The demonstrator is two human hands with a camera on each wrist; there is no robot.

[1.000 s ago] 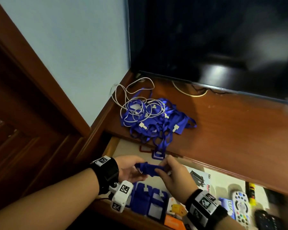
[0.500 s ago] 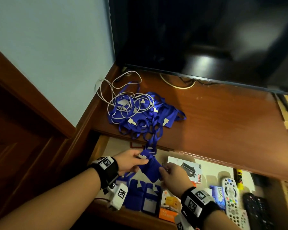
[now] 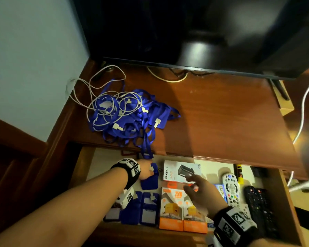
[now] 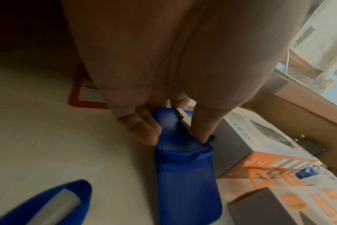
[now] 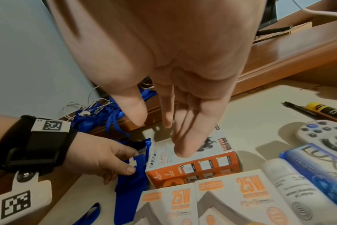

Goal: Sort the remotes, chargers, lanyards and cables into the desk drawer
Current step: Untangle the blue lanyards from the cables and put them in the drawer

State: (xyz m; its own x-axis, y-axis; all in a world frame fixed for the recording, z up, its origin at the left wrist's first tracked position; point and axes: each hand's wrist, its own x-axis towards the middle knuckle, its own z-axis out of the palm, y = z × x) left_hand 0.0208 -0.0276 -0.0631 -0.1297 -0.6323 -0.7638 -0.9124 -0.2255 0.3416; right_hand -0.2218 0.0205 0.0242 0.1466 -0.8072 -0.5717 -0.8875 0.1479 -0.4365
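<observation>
My left hand [image 3: 146,171] pinches the top of a folded blue lanyard holder [image 3: 149,182] that lies on the drawer floor, just left of the white ONESAM charger box [image 3: 181,170]. The left wrist view shows thumb and fingers [image 4: 144,130] squeezing that blue holder [image 4: 185,167] at its upper end. My right hand [image 3: 196,190] hovers above the charger boxes with fingers [image 5: 185,137] straight and nothing in it. A tangle of blue lanyards [image 3: 137,120] and a white cable [image 3: 96,97] lies on the desk top, one strap hanging over the drawer.
The open drawer [image 3: 82,168] holds several blue holders [image 3: 148,209] at the front left, two orange 25W charger boxes [image 3: 182,211], a white remote [image 3: 230,189], black remotes [image 3: 259,207] and a glue stick [image 3: 239,173]. A dark TV [image 3: 185,32] stands at the desk's back.
Both hands held the blue holder in the air; now the left hand has lowered it onto the drawer floor, and the right hand has let go and drawn back to the right.
</observation>
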